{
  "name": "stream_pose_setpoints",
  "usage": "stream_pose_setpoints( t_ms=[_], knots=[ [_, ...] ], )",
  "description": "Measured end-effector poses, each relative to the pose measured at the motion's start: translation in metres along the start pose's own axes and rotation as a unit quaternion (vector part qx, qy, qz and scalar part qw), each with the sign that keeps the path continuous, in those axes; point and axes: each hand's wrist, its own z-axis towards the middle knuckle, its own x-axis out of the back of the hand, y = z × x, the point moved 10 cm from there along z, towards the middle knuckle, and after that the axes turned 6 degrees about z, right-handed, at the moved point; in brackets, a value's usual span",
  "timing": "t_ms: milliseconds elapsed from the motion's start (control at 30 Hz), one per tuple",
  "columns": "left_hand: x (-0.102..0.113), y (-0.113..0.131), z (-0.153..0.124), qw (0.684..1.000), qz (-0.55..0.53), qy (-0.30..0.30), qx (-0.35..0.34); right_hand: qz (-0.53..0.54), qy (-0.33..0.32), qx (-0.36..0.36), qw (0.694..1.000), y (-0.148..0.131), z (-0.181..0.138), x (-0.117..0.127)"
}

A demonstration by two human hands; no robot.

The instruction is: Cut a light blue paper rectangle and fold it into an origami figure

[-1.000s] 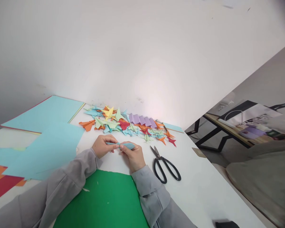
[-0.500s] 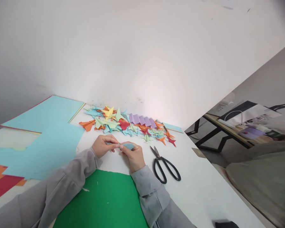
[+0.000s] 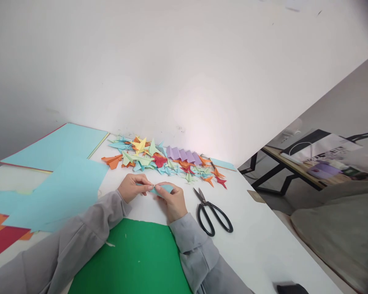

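A small folded piece of light blue paper (image 3: 168, 188) is pinched between both hands, above the white table. My left hand (image 3: 134, 188) grips its left end with thumb and fingertips. My right hand (image 3: 174, 201) holds the other end, the thumb pressed on top close to the left fingertips. The fingers cover much of the paper, so its full shape is hidden. Black-handled scissors (image 3: 213, 212) lie partly open to the right of my right hand. Beyond the hands is a heap of folded paper shapes (image 3: 141, 159) in several colours, with a pleated purple paper strip (image 3: 184, 155) on it.
Light blue sheets (image 3: 55, 196) spread over the table's left side, with orange and red paper (image 3: 9, 239) at the near left. A green sheet (image 3: 138, 257) lies under my forearms. The wall (image 3: 159, 73) rises behind the heap. A dark object (image 3: 291, 288) sits at the near right.
The blue paper has turned slightly between my fingers and now shows a lighter face. Both hands stay in nearly the same place.
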Motion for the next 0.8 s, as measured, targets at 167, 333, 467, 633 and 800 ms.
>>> stream_pose_setpoints(
  t_ms=[167, 333, 467, 633, 800],
  knots=[
    [-0.001, -0.008, 0.000, 0.999, -0.002, -0.005, 0.038, 0.001, -0.014, 0.004, 1.000, 0.000, 0.000, -0.002],
    [0.001, -0.013, 0.001, 0.999, -0.002, 0.006, 0.047, -0.008, 0.009, -0.003, 1.000, -0.003, -0.001, 0.000],
    [0.006, -0.013, 0.000, 0.998, -0.006, 0.035, 0.045, -0.019, 0.010, -0.002, 1.000, -0.003, -0.001, 0.000],
    [0.011, -0.021, -0.003, 0.992, -0.069, 0.070, 0.083, -0.009, 0.026, 0.008, 1.000, -0.003, 0.000, 0.004],
    [0.009, -0.022, -0.002, 0.981, -0.150, 0.080, 0.094, 0.004, 0.029, -0.013, 0.999, 0.000, -0.002, 0.004]
  ],
)
